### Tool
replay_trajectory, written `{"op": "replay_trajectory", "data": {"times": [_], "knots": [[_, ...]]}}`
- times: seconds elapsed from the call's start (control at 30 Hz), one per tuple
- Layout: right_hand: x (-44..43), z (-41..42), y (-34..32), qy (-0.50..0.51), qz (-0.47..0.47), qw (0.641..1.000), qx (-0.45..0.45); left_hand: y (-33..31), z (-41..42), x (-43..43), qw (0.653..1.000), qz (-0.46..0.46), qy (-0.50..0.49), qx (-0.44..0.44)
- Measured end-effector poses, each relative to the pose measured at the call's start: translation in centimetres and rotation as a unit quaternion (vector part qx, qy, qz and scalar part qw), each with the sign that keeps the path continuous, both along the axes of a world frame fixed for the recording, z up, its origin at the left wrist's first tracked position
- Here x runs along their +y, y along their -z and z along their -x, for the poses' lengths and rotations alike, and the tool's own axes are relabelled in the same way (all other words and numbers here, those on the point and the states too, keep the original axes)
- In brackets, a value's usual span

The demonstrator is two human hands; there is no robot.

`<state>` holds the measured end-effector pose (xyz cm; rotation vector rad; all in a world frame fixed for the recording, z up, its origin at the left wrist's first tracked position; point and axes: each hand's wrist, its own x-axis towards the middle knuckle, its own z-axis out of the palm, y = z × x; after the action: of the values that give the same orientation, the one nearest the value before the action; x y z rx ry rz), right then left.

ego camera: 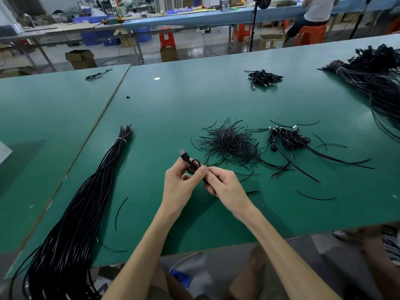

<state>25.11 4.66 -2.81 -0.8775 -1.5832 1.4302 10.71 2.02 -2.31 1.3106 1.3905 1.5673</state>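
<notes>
Both my hands meet over the middle of the green table (151, 118). My left hand (180, 187) pinches a coiled black USB cable (191, 164) whose silver plug (182, 152) sticks up to the far left. My right hand (225, 187) grips the same coil from the right, its fingers curled round the cable. Most of the coil is hidden between the fingers.
A long tied bundle of black cables (86, 202) lies at the left and hangs over the near edge. A heap of short black ties (229, 144) sits just beyond my hands. Coiled cables (287, 139) lie right of it, more (263, 77) farther back, a big bundle (376, 83) far right.
</notes>
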Motion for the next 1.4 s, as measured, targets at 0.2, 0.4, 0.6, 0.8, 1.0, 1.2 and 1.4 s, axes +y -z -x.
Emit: {"op": "replay_trajectory", "data": {"times": [0.2,0.4,0.6,0.8,1.0,1.2,1.4], "knots": [[-0.2,0.1,0.0,-0.025,0.001,1.0,-0.004,0.2,0.1,0.2,1.0,0.01,-0.015,-0.014],[-0.3,0.2,0.1,-0.015,-0.043,0.998,-0.039,0.0,0.7,0.0,0.995,0.051,0.009,-0.08],[-0.6,0.2,-0.2,0.019,-0.069,0.993,-0.099,0.0,1.4,-0.2,0.986,0.087,0.058,-0.127],[-0.6,0.1,-0.2,0.022,-0.06,0.995,-0.079,-0.1,1.3,-0.4,0.981,0.098,0.068,-0.155],[-0.6,0.1,-0.3,0.016,-0.051,0.996,-0.067,-0.1,1.3,-0.3,0.977,0.092,0.085,-0.171],[-0.5,0.2,-0.2,0.011,-0.042,0.997,-0.061,0.2,1.4,-0.3,0.975,0.076,0.103,-0.183],[-0.5,0.2,-0.2,0.008,-0.031,0.998,-0.058,0.3,1.6,-0.1,0.972,0.082,0.103,-0.196]]}}
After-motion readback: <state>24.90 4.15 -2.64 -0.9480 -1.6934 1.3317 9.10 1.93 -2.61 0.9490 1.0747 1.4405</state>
